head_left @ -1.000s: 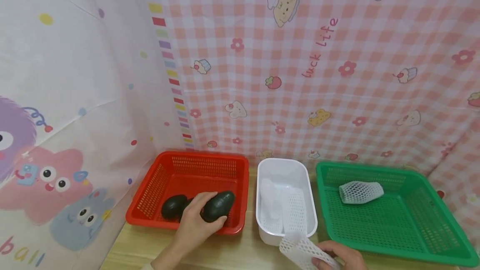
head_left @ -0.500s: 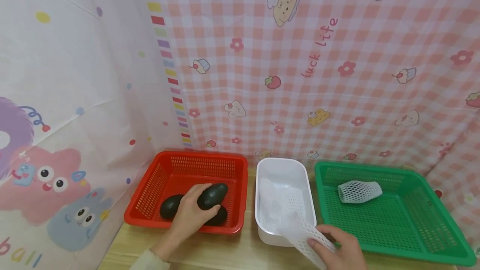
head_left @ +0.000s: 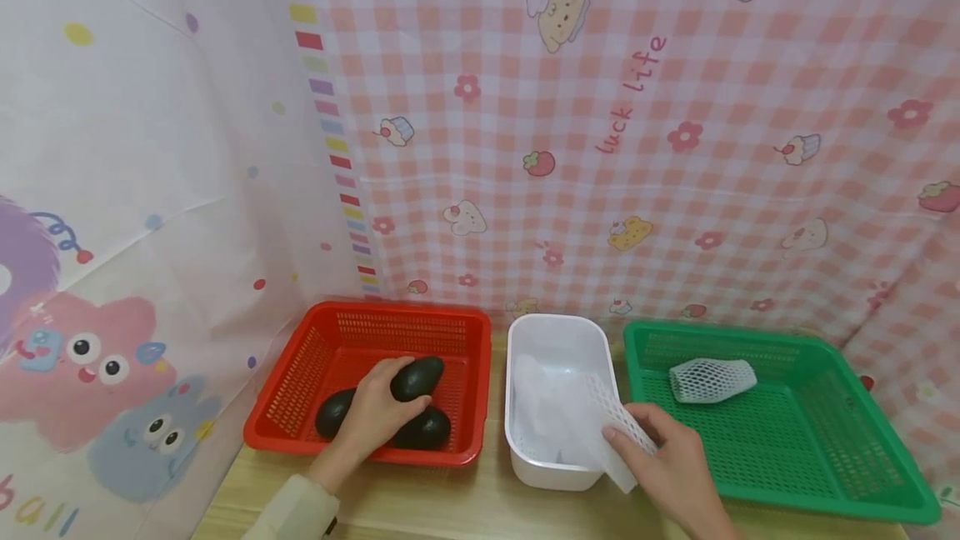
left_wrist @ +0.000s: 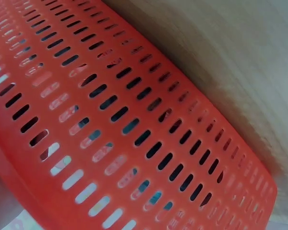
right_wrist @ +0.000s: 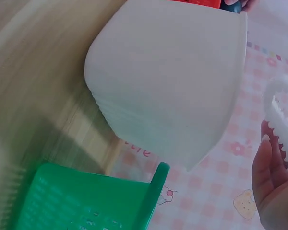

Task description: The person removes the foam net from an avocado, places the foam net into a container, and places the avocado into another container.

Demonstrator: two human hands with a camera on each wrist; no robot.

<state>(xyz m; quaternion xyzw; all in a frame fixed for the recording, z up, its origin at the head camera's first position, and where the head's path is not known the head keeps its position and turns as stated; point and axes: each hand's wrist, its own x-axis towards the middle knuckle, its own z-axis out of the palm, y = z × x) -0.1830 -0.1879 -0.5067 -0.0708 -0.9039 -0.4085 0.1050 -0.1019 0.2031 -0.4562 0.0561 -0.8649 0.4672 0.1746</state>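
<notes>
My left hand holds a dark green avocado inside the red basket, fingers on its far left side and thumb at its near side. Two more avocados lie there: one left of the hand, partly covered by it, another below the held one. Over the right edge of a white bin, my right hand pinches a white foam net sleeve between thumb and fingers. The right wrist view also shows the sleeve's open end. The left wrist view shows mostly the basket's slotted wall.
More white foam sleeves lie in the white bin. At the right, a green basket contains a foam net sleeve that looks filled. All three containers stand on a wooden table before a pink checked cloth.
My left hand has drawn the held avocado slightly left and back, uncovering the avocado below. The right hand has moved up with the foam sleeve, which now lies more over the bin.
</notes>
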